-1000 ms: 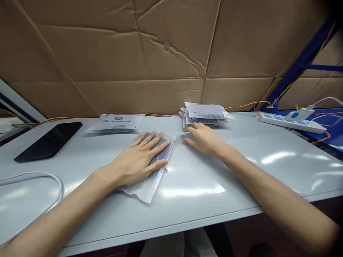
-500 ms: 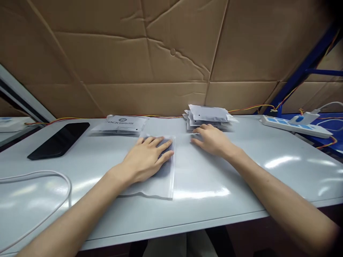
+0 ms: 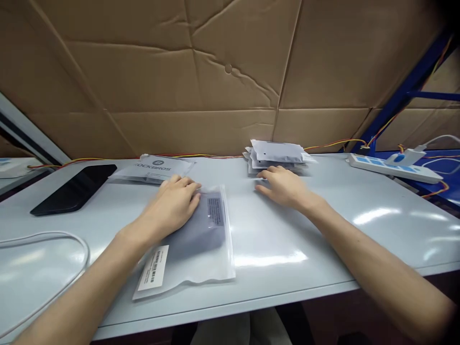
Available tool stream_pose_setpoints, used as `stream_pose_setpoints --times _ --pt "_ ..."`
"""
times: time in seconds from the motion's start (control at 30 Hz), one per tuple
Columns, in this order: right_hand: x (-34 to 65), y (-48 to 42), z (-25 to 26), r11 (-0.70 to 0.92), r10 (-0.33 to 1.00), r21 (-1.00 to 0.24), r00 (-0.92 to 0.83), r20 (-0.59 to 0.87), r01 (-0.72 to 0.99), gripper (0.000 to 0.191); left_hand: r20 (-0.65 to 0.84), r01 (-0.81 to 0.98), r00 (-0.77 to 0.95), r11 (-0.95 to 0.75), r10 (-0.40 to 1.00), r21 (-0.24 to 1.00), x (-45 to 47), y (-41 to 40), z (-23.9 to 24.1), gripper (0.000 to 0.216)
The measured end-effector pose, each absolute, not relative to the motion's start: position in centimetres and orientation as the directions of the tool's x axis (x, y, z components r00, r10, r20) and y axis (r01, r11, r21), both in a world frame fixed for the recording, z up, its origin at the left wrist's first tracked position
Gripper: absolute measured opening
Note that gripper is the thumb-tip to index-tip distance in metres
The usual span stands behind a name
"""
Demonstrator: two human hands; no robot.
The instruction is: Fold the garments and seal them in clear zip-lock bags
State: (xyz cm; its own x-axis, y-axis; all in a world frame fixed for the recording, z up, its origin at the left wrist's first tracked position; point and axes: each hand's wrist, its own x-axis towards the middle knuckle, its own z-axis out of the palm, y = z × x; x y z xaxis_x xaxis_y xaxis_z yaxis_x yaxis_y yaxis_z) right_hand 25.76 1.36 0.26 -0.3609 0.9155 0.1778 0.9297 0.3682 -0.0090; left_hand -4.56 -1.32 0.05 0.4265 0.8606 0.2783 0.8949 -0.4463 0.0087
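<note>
A frosted plastic zip bag [image 3: 201,258] lies on the table, with dark contents, a white barcode label at its lower left and small print at its upper right. My left hand [image 3: 172,203] rests over the bag's upper left part, palm down, fingers slightly bent and not gripping. My right hand [image 3: 282,187] is palm down just in front of a stack of packed bags [image 3: 278,153], thumb apart from its fingers; I see nothing held in it. Beyond my left hand lies another small pile of printed bags [image 3: 154,167].
A black phone [image 3: 75,189] lies on the left of the glossy table [image 3: 287,282]. A white cable [image 3: 84,258] curves at the left front. A power strip [image 3: 395,167] with a plug stands at the back right. Cardboard [image 3: 215,96] walls the back, with thin wires along its foot.
My left hand has moved left across the bag, uncovering its print. The bag has shifted toward me, and its barcode label now shows. My right hand has stayed in place.
</note>
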Motion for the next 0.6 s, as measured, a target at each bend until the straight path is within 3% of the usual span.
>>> stream_pose_setpoints --times 0.13,0.33,0.43,0.6 --pt "25.7 1.3 0.2 0.367 0.918 -0.012 -0.359 0.169 0.93 0.038 0.232 0.917 0.392 -0.399 0.89 -0.017 -5.1 -1.2 0.2 0.036" --pt "25.6 1.4 0.3 0.372 0.917 -0.006 -0.366 0.158 0.928 0.036 0.232 0.923 0.336 -0.368 0.913 0.11 -5.6 -0.8 0.7 0.029" --pt "25.6 1.3 0.4 0.378 0.915 -0.005 -0.372 0.155 0.926 0.036 0.298 0.935 0.251 -0.31 0.921 0.173 -6.7 0.1 1.7 0.027" --pt "25.6 1.3 0.5 0.384 0.915 -0.028 -0.377 0.142 0.923 0.035 0.505 0.935 -0.066 -0.124 0.861 0.333 -12.2 3.9 3.8 0.028"
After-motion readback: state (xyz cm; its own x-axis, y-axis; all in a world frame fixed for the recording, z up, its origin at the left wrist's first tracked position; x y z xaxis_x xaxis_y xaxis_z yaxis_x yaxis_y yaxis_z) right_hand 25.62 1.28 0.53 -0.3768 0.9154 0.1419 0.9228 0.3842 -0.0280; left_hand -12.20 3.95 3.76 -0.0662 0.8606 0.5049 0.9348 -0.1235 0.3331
